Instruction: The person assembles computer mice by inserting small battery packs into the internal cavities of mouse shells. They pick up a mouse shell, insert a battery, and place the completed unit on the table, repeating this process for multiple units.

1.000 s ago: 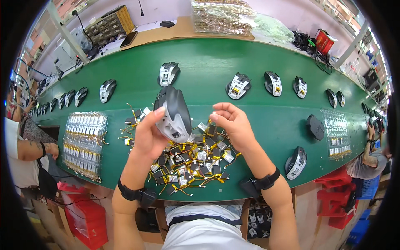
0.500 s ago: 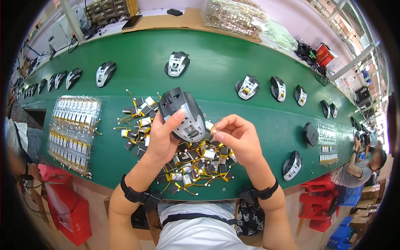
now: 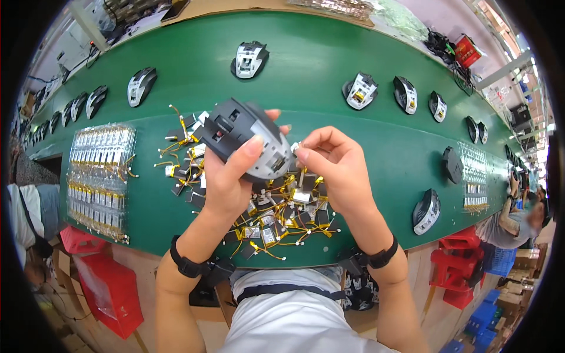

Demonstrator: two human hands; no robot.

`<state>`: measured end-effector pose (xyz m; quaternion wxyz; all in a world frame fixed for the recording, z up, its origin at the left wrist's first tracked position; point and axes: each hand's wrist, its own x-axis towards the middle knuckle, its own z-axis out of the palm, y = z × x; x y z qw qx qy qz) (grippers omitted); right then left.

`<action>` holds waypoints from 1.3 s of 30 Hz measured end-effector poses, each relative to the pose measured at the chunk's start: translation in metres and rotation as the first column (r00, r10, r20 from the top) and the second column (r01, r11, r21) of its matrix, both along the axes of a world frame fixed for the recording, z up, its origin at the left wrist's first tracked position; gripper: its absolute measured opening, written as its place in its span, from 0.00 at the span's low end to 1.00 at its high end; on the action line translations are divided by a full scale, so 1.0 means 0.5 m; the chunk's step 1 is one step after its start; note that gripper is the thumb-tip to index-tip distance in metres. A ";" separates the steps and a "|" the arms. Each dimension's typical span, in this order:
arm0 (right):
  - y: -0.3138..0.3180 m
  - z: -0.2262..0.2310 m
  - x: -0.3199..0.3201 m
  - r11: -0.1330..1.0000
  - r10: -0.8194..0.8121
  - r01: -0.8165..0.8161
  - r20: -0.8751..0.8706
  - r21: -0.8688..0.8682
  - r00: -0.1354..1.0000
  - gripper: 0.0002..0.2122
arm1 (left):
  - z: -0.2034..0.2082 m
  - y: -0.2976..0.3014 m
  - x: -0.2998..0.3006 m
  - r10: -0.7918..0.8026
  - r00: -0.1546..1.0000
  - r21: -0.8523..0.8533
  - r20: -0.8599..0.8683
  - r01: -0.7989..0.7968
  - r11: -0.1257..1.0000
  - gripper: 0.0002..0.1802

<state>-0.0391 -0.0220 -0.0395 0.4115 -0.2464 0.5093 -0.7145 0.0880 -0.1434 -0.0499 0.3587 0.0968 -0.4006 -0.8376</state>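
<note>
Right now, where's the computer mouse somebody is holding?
In the head view, the mouse is just left of centre, in the left hand, over the pile of batteries and beside the right hand.

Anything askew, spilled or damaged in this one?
Only the loose batteries look untidy: jumbled in a heap at the near middle of the table, unlike the neat battery rows at left. No damage stands out.

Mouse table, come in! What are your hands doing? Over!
Left hand gripping computer mouse. Right hand pinching small white piece beside it. Loose batteries heaped on table below.
</note>
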 end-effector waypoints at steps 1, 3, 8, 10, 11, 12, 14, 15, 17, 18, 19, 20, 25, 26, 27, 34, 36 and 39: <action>0.009 0.001 -0.003 0.997 -0.017 0.017 0.005 -0.073 1.000 0.08 | 0.001 -0.003 -0.001 -0.016 0.999 -0.032 0.028 0.017 0.999 0.28; 0.021 0.022 -0.001 0.978 -0.022 0.027 0.027 -0.205 0.999 0.08 | 0.000 -0.002 0.008 -0.018 0.995 -0.081 0.095 0.026 0.996 0.31; 0.021 0.023 -0.021 0.973 0.025 0.030 0.230 -0.229 0.973 0.09 | 0.000 0.007 0.019 -0.073 0.991 -0.027 0.114 0.076 0.997 0.32; 0.023 0.042 -0.005 0.994 0.021 -0.015 0.058 -0.109 0.998 0.09 | -0.004 0.000 0.008 -0.068 0.996 0.001 0.066 0.068 0.998 0.32; 0.022 0.045 0.005 0.998 0.021 -0.022 -0.023 -0.053 1.000 0.09 | -0.003 -0.005 0.006 -0.071 0.996 0.008 0.048 0.071 0.997 0.32; 0.022 0.040 0.011 0.999 0.043 -0.043 -0.059 0.004 0.997 0.08 | 0.002 -0.003 0.006 -0.059 0.998 0.013 0.033 0.059 0.998 0.33; 0.026 0.030 0.026 1.000 0.027 -0.026 -0.074 0.013 0.997 0.08 | 0.007 0.004 0.011 -0.028 0.999 -0.041 0.018 0.028 0.999 0.33; 0.026 0.027 0.033 1.000 0.012 -0.012 -0.078 0.001 0.997 0.08 | 0.008 0.004 0.014 -0.013 1.000 -0.068 0.010 0.013 0.998 0.34; 0.023 0.030 0.049 0.998 0.042 -0.039 -0.050 0.052 0.998 0.08 | 0.011 0.003 0.018 0.015 0.995 -0.110 -0.099 -0.026 0.994 0.35; 0.022 0.030 0.059 0.996 0.054 -0.051 -0.032 0.077 0.998 0.08 | 0.017 0.008 0.022 0.037 0.992 -0.152 -0.121 -0.055 0.987 0.35; 0.017 0.026 0.066 0.997 0.040 -0.038 -0.029 0.066 0.999 0.08 | 0.022 0.011 0.025 0.057 0.988 -0.194 -0.143 -0.084 0.977 0.36; 0.011 0.023 0.071 0.998 0.018 -0.017 -0.027 0.059 0.999 0.08 | 0.024 0.012 0.028 0.084 0.989 -0.241 -0.122 -0.111 0.964 0.39; -0.009 0.022 0.094 0.998 -0.058 0.058 -0.003 0.003 0.998 0.08 | 0.028 0.020 0.030 0.164 0.979 -0.319 -0.119 -0.194 0.928 0.40; -0.011 0.023 0.094 0.998 -0.057 0.057 0.026 0.012 0.998 0.08 | 0.027 0.020 0.029 0.167 0.977 -0.339 -0.130 -0.202 0.919 0.41; -0.013 0.023 0.095 0.998 -0.056 0.056 0.027 0.014 0.998 0.08 | 0.025 0.019 0.029 0.172 0.975 -0.360 -0.140 -0.212 0.909 0.41; -0.011 0.021 0.089 0.994 -0.099 0.101 -0.031 0.046 0.995 0.09 | 0.015 0.019 0.026 0.192 0.978 -0.542 -0.084 -0.207 0.815 0.42; -0.013 0.021 0.089 0.993 -0.103 0.105 -0.044 0.046 0.994 0.09 | 0.012 0.019 0.029 0.181 0.982 -0.581 -0.058 -0.181 0.794 0.41; -0.010 0.018 0.086 0.992 -0.107 0.112 -0.070 0.060 0.992 0.09 | 0.007 0.016 0.029 0.151 0.987 -0.598 -0.054 -0.153 0.787 0.40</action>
